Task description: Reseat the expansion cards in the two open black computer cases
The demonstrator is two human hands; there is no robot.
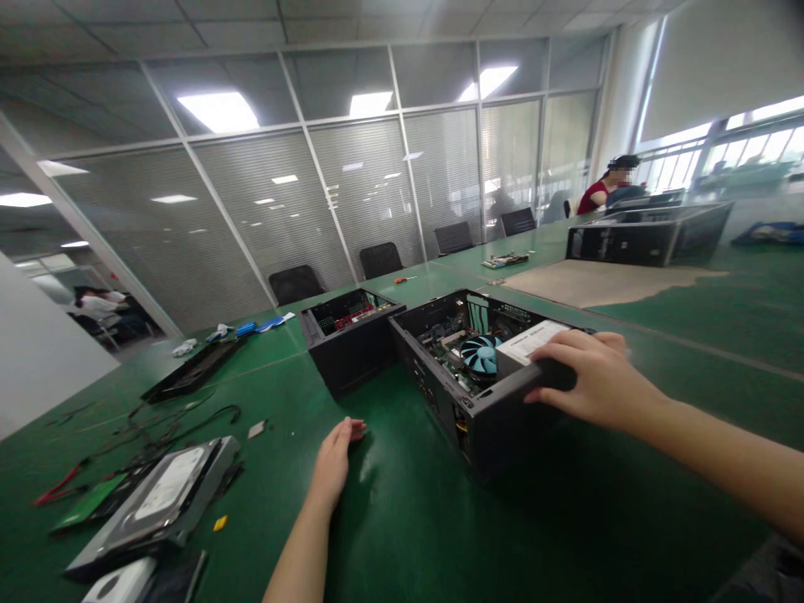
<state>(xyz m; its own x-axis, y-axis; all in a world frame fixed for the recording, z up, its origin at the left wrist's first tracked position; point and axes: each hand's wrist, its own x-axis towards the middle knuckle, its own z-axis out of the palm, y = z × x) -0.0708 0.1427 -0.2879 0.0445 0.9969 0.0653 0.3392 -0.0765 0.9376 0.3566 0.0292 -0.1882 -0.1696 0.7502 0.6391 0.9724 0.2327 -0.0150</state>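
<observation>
A black computer case (508,427) lies on its side on the green table, its upper side uncovered. Inside show a teal cooling fan (481,355) and a white-labelled box (528,342), which looks like the power supply. My right hand (584,373) grips the case's near right edge, thumb below and fingers over the top; the fingertips are partly hidden. My left hand (337,456) is low over the table left of the case, holding nothing, its fingers loosely extended. It is apart from the case.
A second open case (352,352) stands behind left. On the left lie a hard drive (172,494), cables (151,427), a green circuit board (91,502) and a black panel (194,368). Farther off are a screwdriver (405,279), cardboard (584,283), another case (646,239) and a seated person (603,194).
</observation>
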